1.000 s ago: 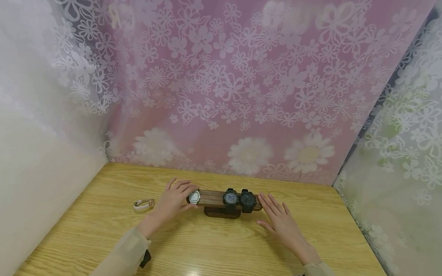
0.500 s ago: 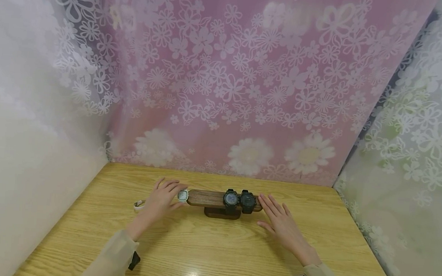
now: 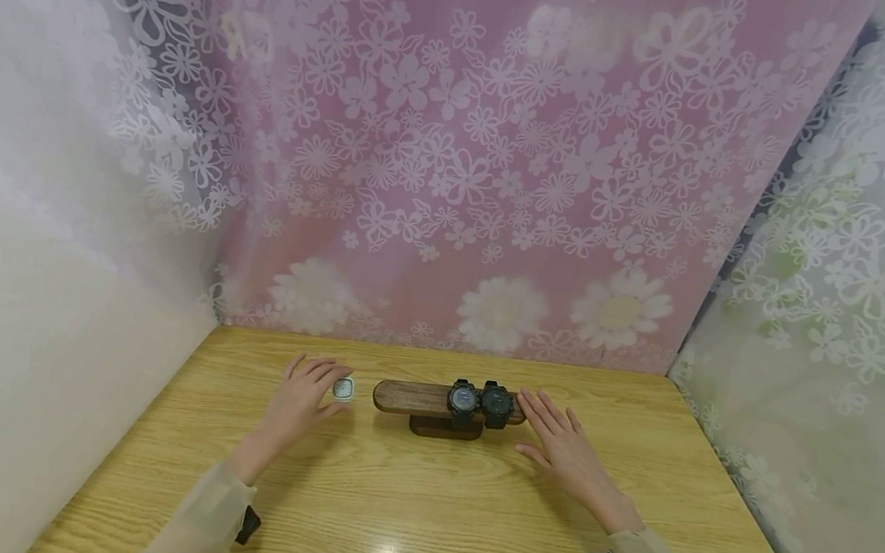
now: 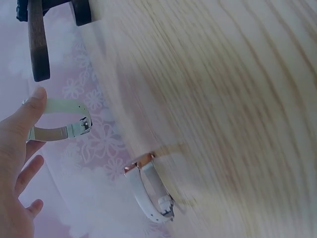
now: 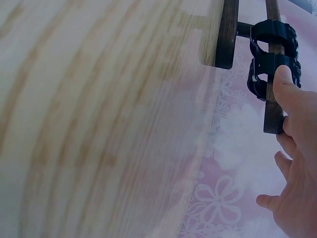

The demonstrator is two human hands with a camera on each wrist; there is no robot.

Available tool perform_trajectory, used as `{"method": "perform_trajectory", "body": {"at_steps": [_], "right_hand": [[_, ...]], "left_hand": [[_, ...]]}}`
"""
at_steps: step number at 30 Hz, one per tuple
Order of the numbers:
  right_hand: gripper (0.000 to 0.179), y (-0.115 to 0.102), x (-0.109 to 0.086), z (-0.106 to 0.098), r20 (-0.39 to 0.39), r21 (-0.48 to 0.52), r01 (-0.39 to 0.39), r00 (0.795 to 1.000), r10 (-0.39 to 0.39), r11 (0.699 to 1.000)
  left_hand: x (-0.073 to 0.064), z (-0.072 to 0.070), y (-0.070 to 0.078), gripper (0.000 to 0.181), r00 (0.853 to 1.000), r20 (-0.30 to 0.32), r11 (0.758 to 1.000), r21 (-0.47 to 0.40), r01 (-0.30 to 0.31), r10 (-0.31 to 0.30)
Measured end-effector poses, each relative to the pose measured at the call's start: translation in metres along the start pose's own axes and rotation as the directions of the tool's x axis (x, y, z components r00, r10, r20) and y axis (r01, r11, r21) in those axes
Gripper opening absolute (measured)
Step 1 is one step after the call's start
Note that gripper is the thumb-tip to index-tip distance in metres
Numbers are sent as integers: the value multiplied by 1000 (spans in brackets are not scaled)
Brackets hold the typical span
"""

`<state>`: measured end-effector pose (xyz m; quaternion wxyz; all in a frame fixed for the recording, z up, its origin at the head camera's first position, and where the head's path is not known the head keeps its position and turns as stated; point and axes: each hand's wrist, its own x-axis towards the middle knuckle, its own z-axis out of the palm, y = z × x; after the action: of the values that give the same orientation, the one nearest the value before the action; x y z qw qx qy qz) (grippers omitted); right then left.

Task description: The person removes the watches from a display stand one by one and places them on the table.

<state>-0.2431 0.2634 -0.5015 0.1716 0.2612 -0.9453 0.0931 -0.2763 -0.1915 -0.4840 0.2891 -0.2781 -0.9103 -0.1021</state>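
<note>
My left hand (image 3: pixel 297 398) pinches a wristwatch (image 3: pixel 343 388) with a square pale face, off the left end of a dark wooden watch stand (image 3: pixel 414 398). In the left wrist view its buckled pale strap (image 4: pixel 69 106) forms a closed loop beside my thumb. Two black wristwatches, one (image 3: pixel 463 397) further in and one (image 3: pixel 497 403) further out, are strapped round the right part of the stand's bar. My right hand (image 3: pixel 565 446) rests its extended fingers on the bar's right end. In the right wrist view the thumb overlaps the bar beside the outer black watch (image 5: pixel 267 64).
Another wristwatch (image 4: pixel 148 191), with a white strap and rose-gold case, lies on the wooden table, hidden behind my left hand in the head view. A pink floral curtain (image 3: pixel 447 185) hangs behind the table. Pale curtain panels (image 3: pixel 838 331) flank both sides.
My left hand has slid the square-faced wristwatch off the stand's left end and carried it left. The rose-gold watch has become hidden behind that hand. My right hand stays in place.
</note>
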Motion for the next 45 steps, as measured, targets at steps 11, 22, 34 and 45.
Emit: {"method": "perform_trajectory", "body": {"at_steps": [11,22,34,45], "right_hand": [[81,0,0,1,-18,10,6,1000,-5,1000],[82,1,0,1,-14,4,2,1000,-1,1000],[82,0,0,0,-13,1,2,1000,-2,1000],[83,0,0,2,-14,13,3,1000,-3,1000]], "left_hand": [[-14,-16,-20,62,997,-58,998,38,49,-47],[-29,-29,-42,66,995,-48,995,37,88,-87],[-41,-38,-60,65,993,-48,990,79,114,-111],[-55,-49,-80,59,994,-19,987,113,111,-110]]}}
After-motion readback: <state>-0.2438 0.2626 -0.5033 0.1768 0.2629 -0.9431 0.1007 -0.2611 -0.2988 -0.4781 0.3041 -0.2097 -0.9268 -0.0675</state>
